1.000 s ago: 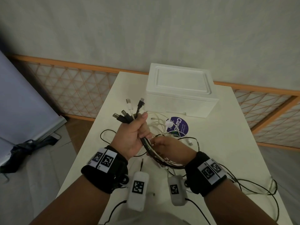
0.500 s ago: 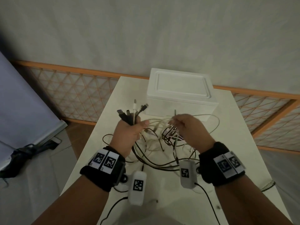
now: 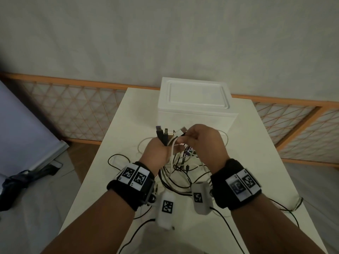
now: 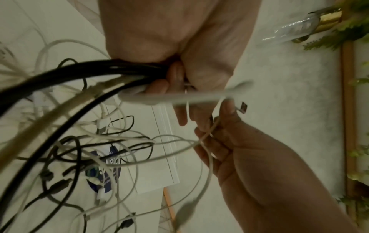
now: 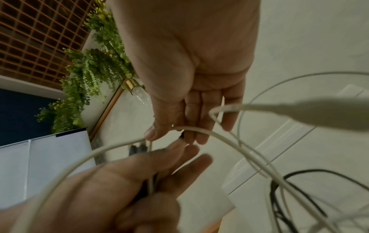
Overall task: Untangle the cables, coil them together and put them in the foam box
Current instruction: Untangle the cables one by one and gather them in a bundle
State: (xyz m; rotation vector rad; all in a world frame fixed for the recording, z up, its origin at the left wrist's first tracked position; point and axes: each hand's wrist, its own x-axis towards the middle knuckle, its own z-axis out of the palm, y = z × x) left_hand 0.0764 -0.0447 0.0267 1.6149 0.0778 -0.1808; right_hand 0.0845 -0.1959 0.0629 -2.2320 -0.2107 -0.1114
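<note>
My left hand [image 3: 158,150] is raised over the table and grips a bundle of cable ends [image 3: 162,134], black and white, plugs pointing up. In the left wrist view the black cables [image 4: 111,69] run out of its fist. My right hand [image 3: 192,137] is right beside it and pinches a white cable [image 5: 199,130] between thumb and fingers, close to the bundle. The rest of the cables [image 3: 181,171] hang down in a loose tangle onto the white table [image 3: 266,162]. The white foam box [image 3: 196,114] stands behind the hands with its lid on.
A round dark blue sticker [image 4: 108,165] lies under the tangle. One cable loops off the table's right edge [image 3: 298,200]. A wooden lattice fence [image 3: 73,114] runs behind the table. A dark object [image 3: 20,180] lies on the floor at the left.
My right hand came up from the cables near the table, lifted a white cable and brought it beside the left hand's bundle. The left hand kept its grip.
</note>
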